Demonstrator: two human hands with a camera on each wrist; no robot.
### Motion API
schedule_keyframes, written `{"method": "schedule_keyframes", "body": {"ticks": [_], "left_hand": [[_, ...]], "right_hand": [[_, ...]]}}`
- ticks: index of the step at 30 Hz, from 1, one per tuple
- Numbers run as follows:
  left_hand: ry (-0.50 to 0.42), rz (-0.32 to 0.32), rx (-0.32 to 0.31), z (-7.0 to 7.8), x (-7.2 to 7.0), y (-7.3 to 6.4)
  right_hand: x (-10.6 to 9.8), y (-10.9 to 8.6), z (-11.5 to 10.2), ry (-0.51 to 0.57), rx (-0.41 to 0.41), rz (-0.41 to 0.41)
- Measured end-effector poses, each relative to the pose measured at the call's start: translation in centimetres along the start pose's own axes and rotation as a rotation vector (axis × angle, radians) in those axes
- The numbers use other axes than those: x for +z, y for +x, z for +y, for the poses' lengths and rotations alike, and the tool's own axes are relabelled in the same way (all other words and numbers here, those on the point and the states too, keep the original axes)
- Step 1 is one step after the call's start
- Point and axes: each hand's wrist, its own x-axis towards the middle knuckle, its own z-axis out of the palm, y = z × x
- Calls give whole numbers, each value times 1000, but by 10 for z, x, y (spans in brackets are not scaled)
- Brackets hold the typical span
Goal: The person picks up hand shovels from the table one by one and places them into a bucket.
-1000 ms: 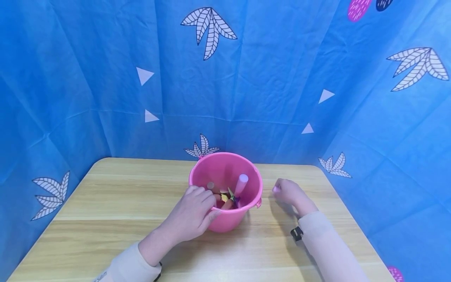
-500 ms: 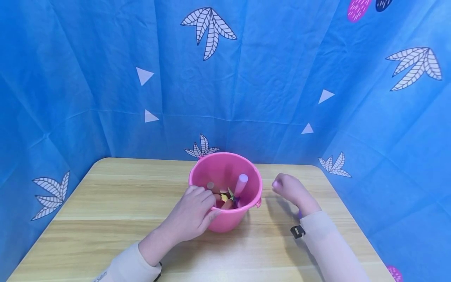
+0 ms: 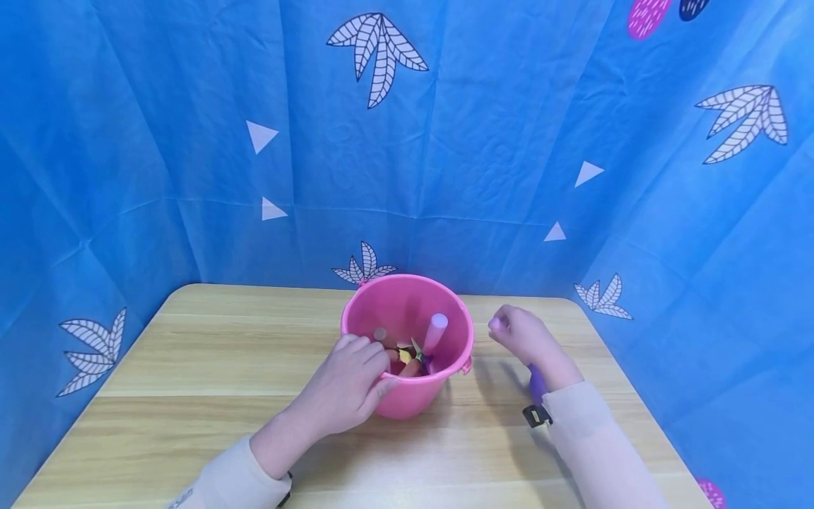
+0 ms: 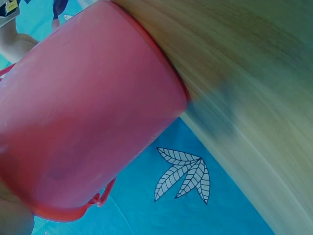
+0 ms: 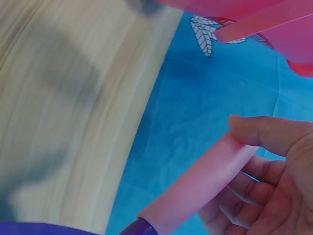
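A pink bucket [image 3: 407, 401] stands upright on the wooden table, and my left hand [image 3: 346, 389] grips its near-left rim, thumb outside. To the bucket's right, my right hand [image 3: 526, 341] holds a toy tool by its pink handle [image 5: 195, 188]. The purple end [image 3: 537, 385] of that tool points back beneath the wrist; its full shape is hidden. Inside the bucket, a second pink handle [image 3: 436, 334] leans against the right side. Orange pieces [image 3: 411, 368] and a yellow piece [image 3: 404, 356] lie lower down, partly covered by the near rim.
The wooden table [image 3: 210, 353] has rounded far corners. Blue cloth [image 3: 483, 127] with leaf prints hangs behind it and on both sides. A carrying handle [image 5: 269, 22] hangs on the bucket's side in the right wrist view.
My right hand has risen slightly, and the tool's purple end has come into sight under the wrist. My left hand and the bucket stay where they were.
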Motion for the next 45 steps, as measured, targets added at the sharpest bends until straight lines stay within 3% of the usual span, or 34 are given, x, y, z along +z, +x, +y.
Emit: {"method": "schedule_keyframes", "body": {"ticks": [26, 45], "left_hand": [[-6, 14, 4, -1, 1, 0], [-10, 12, 9, 0, 1, 1]], "right_hand": [[-14, -5, -24, 74, 8, 73], [-20, -10, -19, 162, -11, 160]]}}
